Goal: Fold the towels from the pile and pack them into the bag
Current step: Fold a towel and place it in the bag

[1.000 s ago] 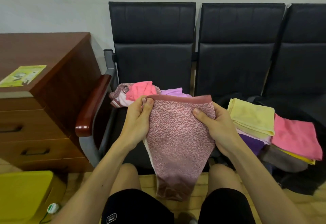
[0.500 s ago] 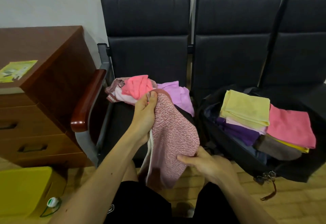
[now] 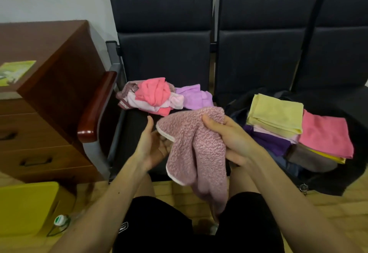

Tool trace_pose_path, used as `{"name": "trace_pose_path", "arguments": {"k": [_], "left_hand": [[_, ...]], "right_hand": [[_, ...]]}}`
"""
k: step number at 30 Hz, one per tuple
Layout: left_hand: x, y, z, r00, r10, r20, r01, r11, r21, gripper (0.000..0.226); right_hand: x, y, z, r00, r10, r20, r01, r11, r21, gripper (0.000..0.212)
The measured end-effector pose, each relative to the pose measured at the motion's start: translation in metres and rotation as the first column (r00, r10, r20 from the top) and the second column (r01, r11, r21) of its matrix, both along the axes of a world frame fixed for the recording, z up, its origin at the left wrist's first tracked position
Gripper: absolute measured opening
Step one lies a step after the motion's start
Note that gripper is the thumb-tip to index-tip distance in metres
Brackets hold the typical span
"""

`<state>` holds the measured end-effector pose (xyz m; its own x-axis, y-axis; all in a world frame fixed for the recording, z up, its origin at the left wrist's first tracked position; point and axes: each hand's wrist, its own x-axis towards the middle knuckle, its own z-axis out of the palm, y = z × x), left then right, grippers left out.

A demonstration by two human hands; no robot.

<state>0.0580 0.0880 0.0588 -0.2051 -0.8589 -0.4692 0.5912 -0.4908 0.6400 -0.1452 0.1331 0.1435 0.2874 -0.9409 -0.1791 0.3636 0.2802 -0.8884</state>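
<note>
A speckled dusty-pink towel [image 3: 197,153] hangs doubled over in front of the left seat. My right hand [image 3: 229,139] grips its upper fold, thumb on top. My left hand [image 3: 153,145] lies palm up under the towel's left edge, fingers relaxed and partly hidden by the cloth. The pile of loose towels [image 3: 159,97], pink, pale pink and lilac, lies at the back of the left seat. On the middle seat stands an open black bag [image 3: 328,181] holding folded towels: a yellow one [image 3: 276,111] and a pink one [image 3: 326,135] on top, purple and brown ones beneath.
Three black chairs [image 3: 163,39] line the wall. A wooden armrest [image 3: 95,107] and a brown drawer cabinet [image 3: 39,113] stand at the left. A yellow box [image 3: 25,209] and a small bottle [image 3: 59,220] are on the floor at the lower left. My knees are below.
The towel was held spread between both hands, then my right hand brought the lower end up. Now my right hand grips the doubled towel, and my left hand has let go and opened beneath it.
</note>
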Motion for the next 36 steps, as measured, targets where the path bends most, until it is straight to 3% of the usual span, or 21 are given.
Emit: {"name": "trace_pose_path", "arguments": {"k": [4,6,9,13,15,18,21,25,29,33,36], "left_hand": [[-0.014,0.026,-0.007,0.938,-0.216,-0.272,0.218,0.976,-0.025,0.097],[-0.017,0.032,-0.007,0.917,-0.291,-0.272,0.284,0.957,-0.068,0.102],[-0.017,0.035,-0.006,0.912,-0.384,-0.140,0.373,0.922,-0.104,0.100],[-0.014,0.040,-0.007,0.868,-0.460,0.188,0.489,0.859,-0.150,0.081],[-0.015,0.040,-0.004,0.853,-0.431,0.295,0.495,0.848,-0.191,0.062],[-0.012,0.033,0.015,0.950,-0.223,0.217,0.270,0.937,-0.223,0.028],[-0.007,0.016,0.038,0.973,-0.077,0.218,0.128,0.964,-0.234,0.024],[-0.006,0.010,0.060,0.913,0.014,0.408,0.104,0.959,-0.265,0.019],[-0.005,0.000,0.079,0.870,0.050,0.490,0.101,0.956,-0.277,0.018],[-0.003,-0.005,0.092,0.827,-0.032,0.561,0.193,0.954,-0.229,0.024],[-0.003,0.000,0.098,0.788,-0.193,0.585,0.357,0.917,-0.179,0.027]], "right_hand": [[-0.006,-0.005,0.006,0.997,-0.069,-0.022,0.069,0.998,0.008,0.021],[-0.011,-0.008,0.007,0.993,-0.112,-0.045,0.114,0.993,0.021,0.019],[-0.017,-0.013,0.006,0.981,-0.185,-0.057,0.188,0.981,0.045,0.020],[-0.024,-0.017,0.003,0.967,-0.241,-0.077,0.247,0.967,0.071,0.025],[-0.027,-0.018,0.001,0.963,-0.271,-0.009,0.271,0.957,0.101,0.036],[-0.023,-0.007,-0.020,0.985,-0.172,0.007,0.168,0.968,0.187,0.062],[-0.014,0.014,-0.043,0.993,0.078,-0.085,-0.060,0.979,0.193,0.052],[-0.020,0.001,-0.019,0.983,-0.139,-0.117,0.149,0.985,0.084,0.016],[-0.018,-0.010,-0.009,0.933,-0.159,-0.323,0.145,0.987,-0.068,0.024],[-0.018,-0.015,-0.001,0.894,-0.258,-0.367,0.218,0.965,-0.148,0.023],[-0.018,-0.019,0.003,0.874,-0.303,-0.381,0.245,0.950,-0.193,0.021]]}}
